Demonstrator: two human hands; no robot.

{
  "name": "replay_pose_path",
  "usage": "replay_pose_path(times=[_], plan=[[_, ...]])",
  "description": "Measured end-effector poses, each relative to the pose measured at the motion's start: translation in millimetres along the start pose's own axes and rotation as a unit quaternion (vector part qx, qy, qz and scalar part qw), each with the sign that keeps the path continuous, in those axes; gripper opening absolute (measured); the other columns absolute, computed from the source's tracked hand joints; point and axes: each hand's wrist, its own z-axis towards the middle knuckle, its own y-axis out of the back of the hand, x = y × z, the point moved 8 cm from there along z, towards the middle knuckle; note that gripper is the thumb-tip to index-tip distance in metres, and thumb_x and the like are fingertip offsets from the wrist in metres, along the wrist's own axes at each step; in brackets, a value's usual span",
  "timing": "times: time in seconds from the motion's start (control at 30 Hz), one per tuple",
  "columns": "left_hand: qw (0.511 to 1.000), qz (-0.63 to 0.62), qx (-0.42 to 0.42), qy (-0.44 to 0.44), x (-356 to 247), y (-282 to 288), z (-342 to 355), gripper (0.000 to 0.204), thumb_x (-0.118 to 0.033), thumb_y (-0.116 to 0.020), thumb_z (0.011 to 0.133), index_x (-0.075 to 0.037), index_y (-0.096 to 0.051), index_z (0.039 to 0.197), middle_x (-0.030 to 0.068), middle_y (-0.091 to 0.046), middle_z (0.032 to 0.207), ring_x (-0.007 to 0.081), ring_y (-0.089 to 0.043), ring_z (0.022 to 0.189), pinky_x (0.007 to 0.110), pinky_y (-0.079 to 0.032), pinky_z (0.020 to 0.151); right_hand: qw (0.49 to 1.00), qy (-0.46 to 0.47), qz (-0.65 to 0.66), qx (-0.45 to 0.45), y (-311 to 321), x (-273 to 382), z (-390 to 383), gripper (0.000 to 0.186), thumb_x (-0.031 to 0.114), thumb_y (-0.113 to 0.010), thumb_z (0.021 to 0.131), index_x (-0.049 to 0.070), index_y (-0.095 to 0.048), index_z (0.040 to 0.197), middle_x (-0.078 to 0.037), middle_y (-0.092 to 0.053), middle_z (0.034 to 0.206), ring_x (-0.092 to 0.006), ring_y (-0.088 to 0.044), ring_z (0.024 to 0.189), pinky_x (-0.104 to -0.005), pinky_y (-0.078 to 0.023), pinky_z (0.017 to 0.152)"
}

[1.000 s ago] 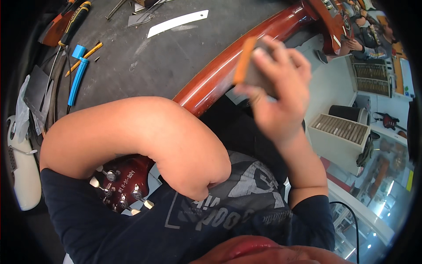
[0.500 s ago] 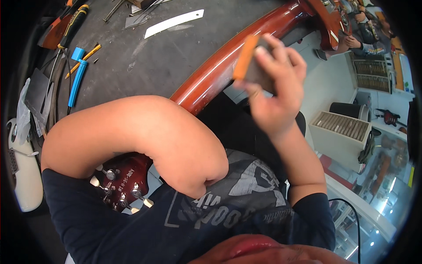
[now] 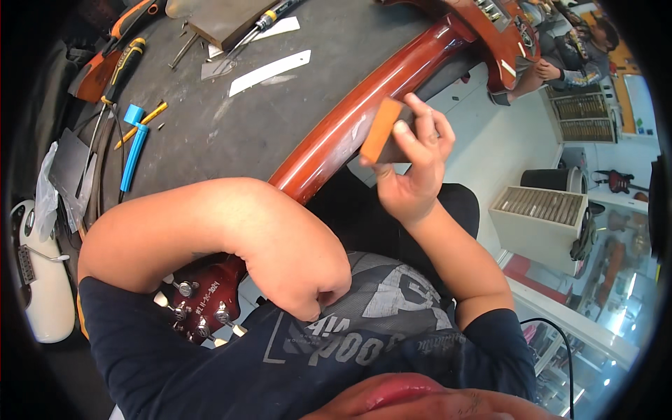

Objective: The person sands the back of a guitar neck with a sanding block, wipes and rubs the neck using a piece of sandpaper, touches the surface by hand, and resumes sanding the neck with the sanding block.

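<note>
A reddish-brown guitar lies face down, its glossy neck point(image 3: 392, 77) running diagonally across the bench edge. A dull, whitish patch shows on the neck's back. My right hand point(image 3: 416, 161) grips a sanding block point(image 3: 381, 133) with an orange face and darker side, close beside this patch; whether it touches the neck I cannot tell. My left arm bends over the guitar, hiding part of the neck near the headstock point(image 3: 210, 297) with its metal tuners. In front of my shirt, my left hand point(image 3: 318, 273) is curled closed, its fingers turned under and mostly hidden.
On the dark bench point(image 3: 217, 150) lie a white curved strip point(image 3: 269, 73), a blue string winder point(image 3: 133, 157), a pencil point(image 3: 143, 124), a screwdriver point(image 3: 124, 68) and a brown block point(image 3: 227, 21). A white guitar body point(image 3: 45, 280) is at left. Another person point(image 3: 577, 52) sits far right.
My right hand has moved left and down with the sanding block, toward the headstock end. The view has shifted slightly, showing more of the bench's far side.
</note>
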Motion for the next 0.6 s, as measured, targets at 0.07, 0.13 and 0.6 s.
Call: replay_pose_path(times=[0.07,0.13,0.6], plan=[[0.999,0.011,0.023,-0.026,-4,4,2,0.037,-0.025,-0.070,0.102,0.005,-0.074,0.124,0.0221,-0.080,0.102,0.0410,-0.078,0.100,0.049,-0.061,0.088,0.910,-0.275,0.135,0.278,-41,-15,-55,0.054,0.013,-0.082,0.090,0.015,-0.059,0.139,-0.018,-0.062,0.157,-0.0399,-0.055,0.141,-0.0518,-0.035,0.122],[0.999,-0.039,0.006,-0.029,-1,-2,-3,0.038,-0.024,-0.071,0.103,0.004,-0.072,0.127,0.0201,-0.082,0.106,0.0360,-0.079,0.102,0.045,-0.061,0.089,0.991,0.121,0.029,0.047,-6,61,-18,0.045,0.015,-0.082,0.085,0.017,-0.067,0.127,-0.015,-0.066,0.151,-0.0376,-0.055,0.142,-0.0582,-0.032,0.123],[0.740,0.397,-0.539,0.063,2,93,-72,0.070,-0.014,-0.093,0.078,-0.008,-0.067,0.143,0.0195,-0.068,0.143,0.0436,-0.065,0.131,0.054,-0.051,0.115,0.944,-0.292,-0.102,0.117,11,-140,-200,0.084,0.040,-0.094,0.083,0.011,-0.055,0.152,-0.017,-0.051,0.171,-0.0430,-0.047,0.151,-0.0625,-0.028,0.124]])
